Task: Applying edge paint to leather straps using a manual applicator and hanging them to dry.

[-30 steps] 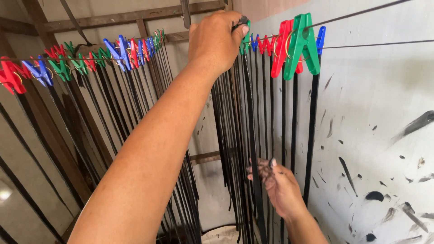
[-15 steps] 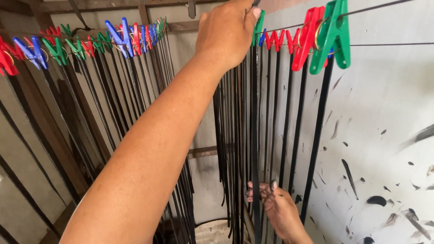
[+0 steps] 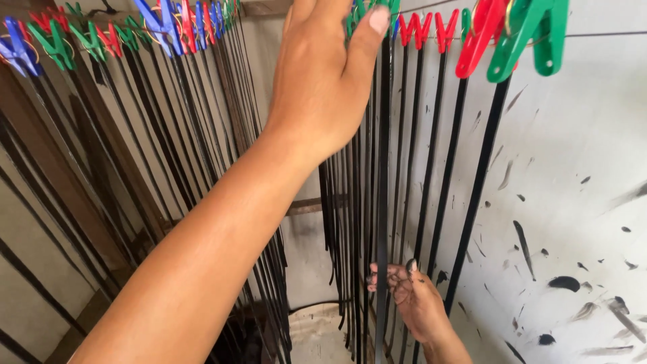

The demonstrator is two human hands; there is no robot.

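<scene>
Black strip (image 3: 383, 202) hangs straight from the line of coloured pegs (image 3: 431, 27), the left hand (image 3: 323, 87) steadying its top, fingers pressed together. Lower down, the right hand (image 3: 411, 300) pinches the strip, keeping it taut and apart from its neighbours.

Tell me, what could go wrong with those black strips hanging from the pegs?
The right hand already has dark smears on it where it holds a black strip, so the black stuff may rub onto more skin. The left hand is up at the green peg; a slip there might drop the strip. The strips hang close together, so a swinging one might stick to its neighbour or add to the dark marks on the white wall.
</scene>
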